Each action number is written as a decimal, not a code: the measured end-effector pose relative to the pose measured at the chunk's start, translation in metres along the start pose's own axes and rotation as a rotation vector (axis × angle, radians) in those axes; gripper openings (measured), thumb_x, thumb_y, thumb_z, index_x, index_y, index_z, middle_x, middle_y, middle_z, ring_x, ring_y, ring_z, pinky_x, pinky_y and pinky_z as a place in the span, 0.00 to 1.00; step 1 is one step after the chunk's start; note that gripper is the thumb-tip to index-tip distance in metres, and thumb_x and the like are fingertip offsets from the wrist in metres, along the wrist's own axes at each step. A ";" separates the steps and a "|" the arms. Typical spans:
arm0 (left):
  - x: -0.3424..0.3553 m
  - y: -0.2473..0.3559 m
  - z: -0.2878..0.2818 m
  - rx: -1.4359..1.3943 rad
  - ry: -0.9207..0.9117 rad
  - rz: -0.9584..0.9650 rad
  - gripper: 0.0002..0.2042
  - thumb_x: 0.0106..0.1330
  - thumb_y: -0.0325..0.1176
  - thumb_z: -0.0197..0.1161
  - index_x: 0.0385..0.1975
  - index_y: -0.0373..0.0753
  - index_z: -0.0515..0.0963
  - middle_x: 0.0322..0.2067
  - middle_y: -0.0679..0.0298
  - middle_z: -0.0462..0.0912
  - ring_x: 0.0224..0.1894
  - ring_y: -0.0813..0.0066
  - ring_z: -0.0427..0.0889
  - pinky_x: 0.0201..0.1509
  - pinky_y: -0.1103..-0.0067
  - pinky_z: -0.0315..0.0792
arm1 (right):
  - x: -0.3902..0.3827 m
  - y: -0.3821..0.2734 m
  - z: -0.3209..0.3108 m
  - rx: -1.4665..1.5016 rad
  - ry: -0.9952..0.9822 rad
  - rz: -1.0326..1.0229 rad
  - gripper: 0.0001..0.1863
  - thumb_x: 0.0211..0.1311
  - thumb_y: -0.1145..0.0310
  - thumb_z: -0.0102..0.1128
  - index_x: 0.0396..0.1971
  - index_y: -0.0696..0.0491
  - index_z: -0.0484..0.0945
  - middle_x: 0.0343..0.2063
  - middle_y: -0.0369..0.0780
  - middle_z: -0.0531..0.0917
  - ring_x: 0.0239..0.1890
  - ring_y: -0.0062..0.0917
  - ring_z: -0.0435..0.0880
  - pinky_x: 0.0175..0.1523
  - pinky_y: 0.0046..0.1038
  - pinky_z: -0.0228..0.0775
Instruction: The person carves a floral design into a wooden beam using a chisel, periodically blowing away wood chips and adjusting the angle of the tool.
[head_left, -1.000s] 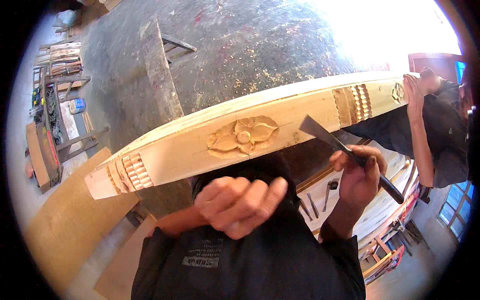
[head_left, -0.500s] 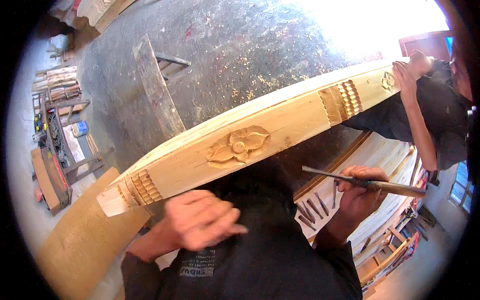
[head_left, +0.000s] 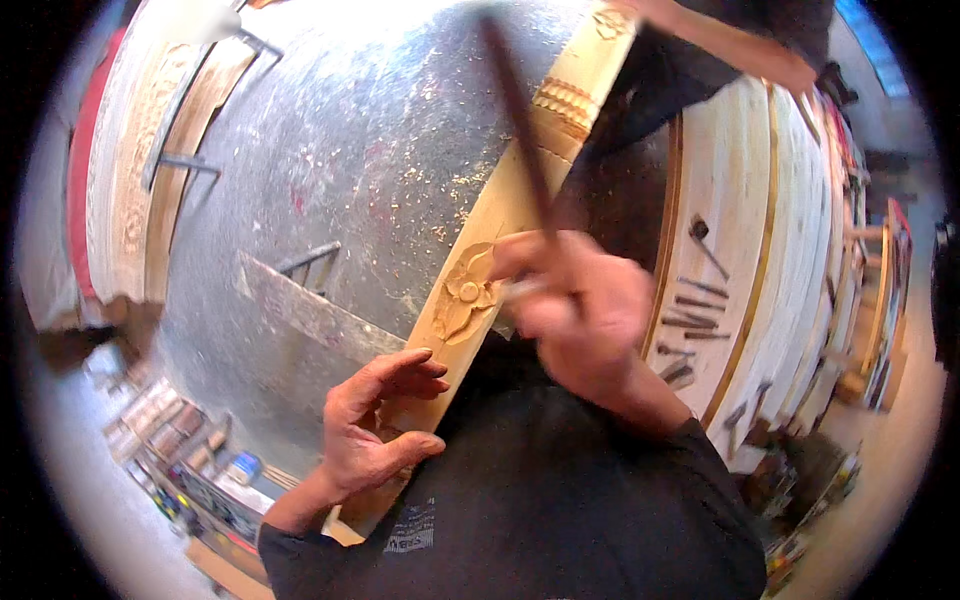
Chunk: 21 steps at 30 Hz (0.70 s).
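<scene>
A long pale wooden beam (head_left: 507,205) runs diagonally from beside my body to the far right. A carved flower (head_left: 468,292) stands in relief at its middle, with a beaded band (head_left: 567,104) farther along. My right hand (head_left: 595,310), smeared by motion, grips a wood chisel (head_left: 517,115) over the beam beside the flower. The chisel's long brown handle points up and away; a pale blurred bit shows below the fist. My left hand (head_left: 375,420) arches over the near part of the beam, fingers and thumb apart; whether it touches is unclear.
Another person's arm (head_left: 740,45) reaches to the beam's far end. Several carving tools (head_left: 700,310) lie on pale boards (head_left: 795,220) at the right. Wood chips dot the dark floor (head_left: 300,130), where a plank (head_left: 310,312) lies. More carved boards (head_left: 125,190) stand at far left.
My view has turned, so the beam now looks steeper. The chisel has swung from pointing left to standing up over the beam. My left hand has opened and sits over the beam.
</scene>
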<state>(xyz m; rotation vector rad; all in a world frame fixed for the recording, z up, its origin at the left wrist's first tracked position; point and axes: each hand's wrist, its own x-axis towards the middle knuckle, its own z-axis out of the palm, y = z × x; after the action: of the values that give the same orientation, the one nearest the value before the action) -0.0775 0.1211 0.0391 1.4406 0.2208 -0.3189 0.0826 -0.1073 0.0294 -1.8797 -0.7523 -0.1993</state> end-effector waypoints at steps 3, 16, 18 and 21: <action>-0.003 -0.007 -0.001 -0.297 0.018 -0.015 0.53 0.54 0.38 0.88 0.78 0.33 0.62 0.64 0.52 0.80 0.67 0.61 0.83 0.76 0.64 0.72 | -0.008 -0.014 0.049 0.130 0.033 -0.111 0.25 0.55 0.69 0.82 0.51 0.59 0.83 0.29 0.42 0.89 0.26 0.32 0.91 0.29 0.32 0.79; -0.006 -0.039 -0.020 -0.326 0.010 -0.047 0.40 0.81 0.66 0.42 0.81 0.40 0.53 0.73 0.55 0.64 0.78 0.67 0.64 0.78 0.68 0.64 | -0.008 -0.030 0.129 0.033 0.081 -0.369 0.24 0.60 0.63 0.65 0.56 0.55 0.85 0.39 0.38 0.87 0.30 0.20 0.85 0.33 0.24 0.76; -0.005 -0.043 -0.019 -0.359 -0.022 -0.059 0.40 0.81 0.65 0.42 0.81 0.41 0.53 0.73 0.56 0.64 0.79 0.67 0.64 0.79 0.68 0.64 | -0.004 -0.026 0.121 0.051 -0.006 -0.396 0.25 0.60 0.62 0.64 0.58 0.53 0.85 0.38 0.37 0.87 0.29 0.19 0.84 0.32 0.24 0.75; -0.011 -0.046 -0.020 -0.351 -0.012 -0.155 0.39 0.80 0.63 0.43 0.80 0.41 0.53 0.73 0.56 0.64 0.79 0.67 0.63 0.79 0.68 0.64 | -0.004 -0.021 0.116 0.067 -0.102 -0.448 0.26 0.59 0.61 0.63 0.58 0.50 0.85 0.36 0.37 0.85 0.28 0.18 0.82 0.30 0.24 0.73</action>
<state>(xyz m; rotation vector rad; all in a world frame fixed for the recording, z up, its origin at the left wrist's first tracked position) -0.1026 0.1370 -0.0027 1.0770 0.3618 -0.3939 0.0440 -0.0016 -0.0062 -1.6471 -1.2313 -0.3561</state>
